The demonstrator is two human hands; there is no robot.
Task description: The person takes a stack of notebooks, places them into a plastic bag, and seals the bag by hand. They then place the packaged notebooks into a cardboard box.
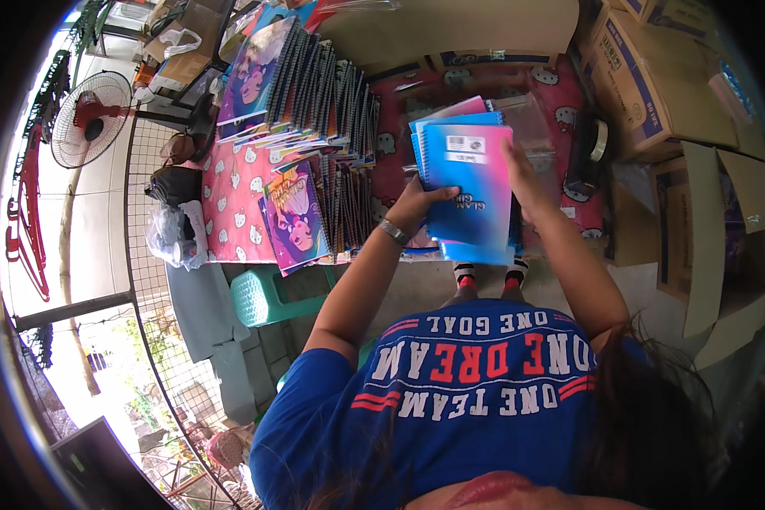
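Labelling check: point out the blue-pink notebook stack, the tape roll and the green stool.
blue-pink notebook stack [476, 187], head view, middle of the top cover.
tape roll [598, 141], head view, its outer ring.
green stool [268, 297], head view, its seat top.

We are seeing brown cardboard boxes [654, 76] with blue print stacking up at the upper right, just beside the table [561, 102]. More flattened brown cartons [705, 246] are leaning below them at the right. A small white label [466, 146] with dark bars is sitting near the top of the blue-and-pink notebook cover [472, 183].
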